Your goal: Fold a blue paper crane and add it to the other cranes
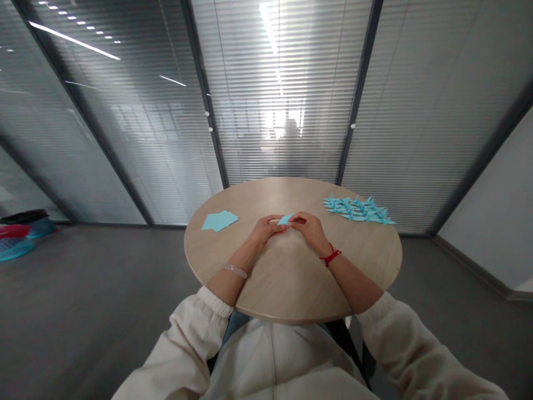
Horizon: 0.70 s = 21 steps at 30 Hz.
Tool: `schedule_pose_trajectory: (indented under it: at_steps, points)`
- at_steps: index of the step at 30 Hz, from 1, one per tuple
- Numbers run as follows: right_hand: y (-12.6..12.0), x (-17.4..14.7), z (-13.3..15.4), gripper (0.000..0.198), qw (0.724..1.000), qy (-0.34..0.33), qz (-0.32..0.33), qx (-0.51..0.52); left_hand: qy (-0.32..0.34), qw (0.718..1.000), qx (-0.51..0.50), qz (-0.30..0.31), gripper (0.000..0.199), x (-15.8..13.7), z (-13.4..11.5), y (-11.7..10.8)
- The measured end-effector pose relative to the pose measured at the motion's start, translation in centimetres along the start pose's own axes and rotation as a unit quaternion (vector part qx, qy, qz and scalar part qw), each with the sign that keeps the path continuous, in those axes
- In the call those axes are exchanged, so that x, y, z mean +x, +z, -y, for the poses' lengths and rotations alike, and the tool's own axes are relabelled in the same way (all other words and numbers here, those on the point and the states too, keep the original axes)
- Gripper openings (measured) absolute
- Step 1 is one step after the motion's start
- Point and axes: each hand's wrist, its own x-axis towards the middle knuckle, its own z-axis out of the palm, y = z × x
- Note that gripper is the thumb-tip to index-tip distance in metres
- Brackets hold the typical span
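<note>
A small piece of light-blue paper (286, 219) is held just above the middle of the round wooden table (291, 283), pinched between the fingertips of the left hand (266, 228) and the right hand (307, 226) — both are closed on it from opposite sides, nearly touching each other. A pale bracelet (234, 270) is worn on the left wrist and a red cord (330, 256) on the right. A loose stack of blue paper sheets (219, 220) is laid to the left, well apart — a cluster of folded blue paper cranes (357, 210) is spread at the table's far right.
</note>
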Motion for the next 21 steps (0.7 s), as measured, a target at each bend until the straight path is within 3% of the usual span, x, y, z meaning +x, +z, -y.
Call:
schedule_pose_trajectory:
  at_steps: [7, 10, 13, 21]
  points:
    - [-0.5, 0.3, -0.4, 0.040, 0.991, 0.082, -0.067, 0.085, 0.014, 0.998, 0.005, -0.061, 0.058, 0.3, 0.1, -0.2]
    - [-0.2, 0.3, -0.7, 0.034, 0.990, 0.123, -0.012, 0.067, 0.015, 0.997, 0.006, -0.071, 0.061, 0.2, 0.0, -0.2]
    - [0.1, 0.2, -0.6, 0.028, 0.992, 0.113, 0.040, 0.044, 0.014, 0.998, 0.011, -0.068, 0.064, -0.1, -0.2, 0.0]
    - [-0.1, 0.1, -0.1, 0.032, 0.994, 0.101, 0.035, 0.029, 0.006, 0.998, 0.036, -0.058, 0.069, -0.8, -0.9, 0.4]
